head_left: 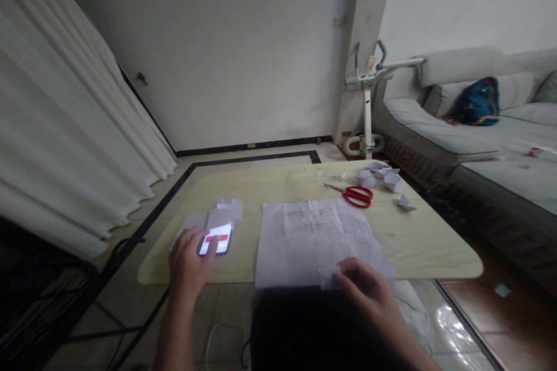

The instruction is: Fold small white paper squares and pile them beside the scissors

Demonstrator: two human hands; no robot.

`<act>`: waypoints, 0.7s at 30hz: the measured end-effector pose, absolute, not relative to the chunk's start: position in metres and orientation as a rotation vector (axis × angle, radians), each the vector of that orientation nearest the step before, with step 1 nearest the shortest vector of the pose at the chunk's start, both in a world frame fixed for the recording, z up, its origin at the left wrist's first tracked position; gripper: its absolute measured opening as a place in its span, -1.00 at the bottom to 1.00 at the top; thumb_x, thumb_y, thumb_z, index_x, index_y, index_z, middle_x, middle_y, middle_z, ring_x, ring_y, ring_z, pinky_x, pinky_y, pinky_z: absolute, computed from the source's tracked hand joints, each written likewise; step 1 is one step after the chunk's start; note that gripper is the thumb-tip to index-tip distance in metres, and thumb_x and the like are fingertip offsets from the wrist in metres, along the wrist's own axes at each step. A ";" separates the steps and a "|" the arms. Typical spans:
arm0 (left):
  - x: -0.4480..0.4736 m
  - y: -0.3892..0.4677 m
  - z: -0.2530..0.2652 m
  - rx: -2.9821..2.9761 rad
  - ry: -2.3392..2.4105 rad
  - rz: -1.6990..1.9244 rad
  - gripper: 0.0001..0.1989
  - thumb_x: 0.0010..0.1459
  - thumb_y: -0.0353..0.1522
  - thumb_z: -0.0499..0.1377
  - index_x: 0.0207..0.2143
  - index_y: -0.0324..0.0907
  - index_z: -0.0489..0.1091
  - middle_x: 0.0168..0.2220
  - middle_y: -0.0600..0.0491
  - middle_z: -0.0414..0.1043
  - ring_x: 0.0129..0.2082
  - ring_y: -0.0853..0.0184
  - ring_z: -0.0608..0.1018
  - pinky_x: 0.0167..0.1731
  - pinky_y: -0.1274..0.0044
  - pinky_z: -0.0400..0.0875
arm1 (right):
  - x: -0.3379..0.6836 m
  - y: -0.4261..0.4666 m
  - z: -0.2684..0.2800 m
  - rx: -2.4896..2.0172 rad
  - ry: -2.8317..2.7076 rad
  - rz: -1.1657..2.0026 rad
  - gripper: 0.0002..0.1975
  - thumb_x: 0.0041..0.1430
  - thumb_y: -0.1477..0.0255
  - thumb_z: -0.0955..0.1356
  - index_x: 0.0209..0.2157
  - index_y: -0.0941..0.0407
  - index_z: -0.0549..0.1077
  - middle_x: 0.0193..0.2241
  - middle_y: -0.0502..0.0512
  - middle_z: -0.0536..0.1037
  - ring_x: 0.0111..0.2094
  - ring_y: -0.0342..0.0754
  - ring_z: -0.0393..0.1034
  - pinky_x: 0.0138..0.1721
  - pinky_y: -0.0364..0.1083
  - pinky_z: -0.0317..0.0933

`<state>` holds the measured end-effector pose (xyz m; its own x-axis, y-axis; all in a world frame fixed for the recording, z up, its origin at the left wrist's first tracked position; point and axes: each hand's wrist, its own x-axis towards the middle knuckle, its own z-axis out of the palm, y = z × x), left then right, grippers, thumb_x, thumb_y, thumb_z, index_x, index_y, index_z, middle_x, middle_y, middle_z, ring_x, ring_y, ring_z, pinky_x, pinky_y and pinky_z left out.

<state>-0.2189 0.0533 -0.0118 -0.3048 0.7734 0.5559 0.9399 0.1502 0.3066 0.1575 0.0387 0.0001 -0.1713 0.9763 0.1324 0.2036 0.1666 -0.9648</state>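
At the left of the table, my left hand (189,264) is closed about the near left side of a smartphone (224,247). Its thumb rests over the lit screen, which shows a red bar. My right hand (368,284) pinches a small folded piece of white paper (327,278) between thumb and fingers, at the table's near edge. Beneath that piece lies a large printed paper sheet (300,243) with creases, partly covered by the hand. Red-handled scissors (357,196) lie with blades slightly apart beyond the sheet's far right corner.
Several folded paper shapes (393,181) sit at the far right of the light wooden table (435,243), with paper scraps (339,176) nearby. White papers (224,217) lie behind the phone. An exercise machine (368,104) and a grey sofa (444,133) with a blue bag (478,104) stand beyond.
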 end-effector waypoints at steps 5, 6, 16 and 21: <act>-0.152 0.040 0.006 -1.879 -2.128 -1.560 -0.74 0.22 -0.18 0.08 -0.21 -0.14 0.43 -0.08 -0.06 0.51 0.00 0.11 0.51 0.06 0.34 0.37 | 0.150 0.037 0.009 -1.181 -1.489 1.061 -0.77 0.12 0.25 0.37 -0.48 0.11 0.41 -0.52 0.01 0.44 -0.44 -0.05 0.33 -0.37 -0.10 0.24; -0.133 0.036 0.009 -1.979 -2.148 -1.645 -0.74 0.22 -0.17 0.07 -0.22 -0.13 0.44 -0.13 -0.04 0.54 -0.03 0.12 0.54 0.02 0.35 0.40 | 0.148 0.037 0.009 -1.167 -1.482 1.064 -0.78 0.10 0.26 0.38 -0.50 0.11 0.40 -0.54 -0.01 0.43 -0.46 -0.06 0.32 -0.39 -0.10 0.22; -0.024 0.021 0.010 -2.762 -2.287 -1.524 -0.74 0.15 -0.16 0.22 -0.24 -0.13 0.51 -0.31 -0.01 0.60 -0.28 0.17 0.61 -0.26 0.45 0.51 | 0.146 0.036 0.012 -1.035 -1.288 1.262 -0.72 0.05 0.21 0.44 -0.49 0.12 0.42 -0.56 -0.05 0.42 -0.47 -0.10 0.30 -0.40 -0.13 0.21; -0.018 0.022 0.018 -2.706 -2.286 -1.602 -0.74 0.23 -0.22 0.12 -0.41 -0.15 0.49 -0.47 0.05 0.56 -0.42 0.25 0.58 -0.41 0.54 0.45 | 0.145 0.035 0.018 -1.026 -1.221 1.373 -0.67 0.03 0.15 0.46 -0.49 0.12 0.40 -0.57 -0.05 0.45 -0.49 -0.10 0.35 -0.43 -0.15 0.24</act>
